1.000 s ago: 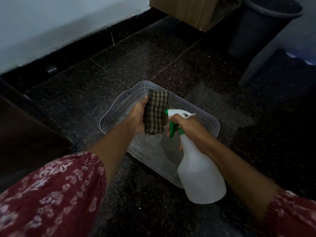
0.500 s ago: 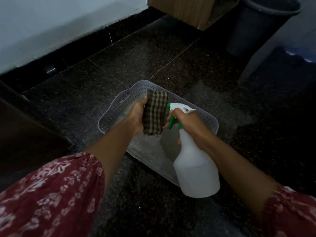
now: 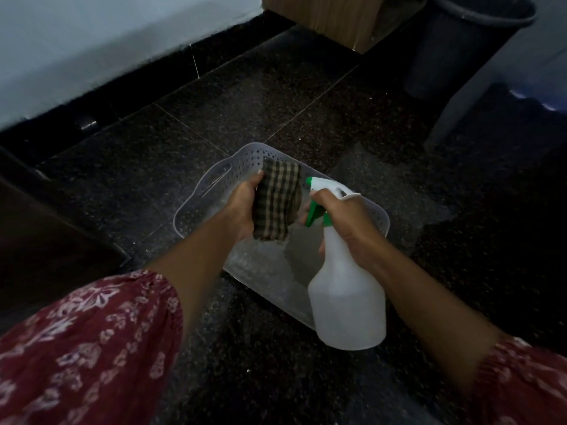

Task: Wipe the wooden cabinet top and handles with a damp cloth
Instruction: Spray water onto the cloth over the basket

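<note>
My left hand (image 3: 241, 210) grips a folded checked cloth (image 3: 277, 200) and holds it upright over a perforated white plastic basket (image 3: 214, 182) on the dark floor. My right hand (image 3: 343, 219) is closed around the neck of a white spray bottle (image 3: 346, 302) with a green trigger; its nozzle points at the cloth from close by. A light wooden cabinet corner (image 3: 325, 16) shows at the top centre; its top and handles are out of view.
A dark bucket (image 3: 460, 41) stands at the top right beside a grey furniture leg (image 3: 478, 81). A white wall (image 3: 92, 41) runs along the upper left. Dark furniture (image 3: 46, 240) sits at the left. The floor is speckled black stone.
The spray bottle has shifted slightly up and left toward the cloth over the second. The left hand and cloth have stayed almost still.
</note>
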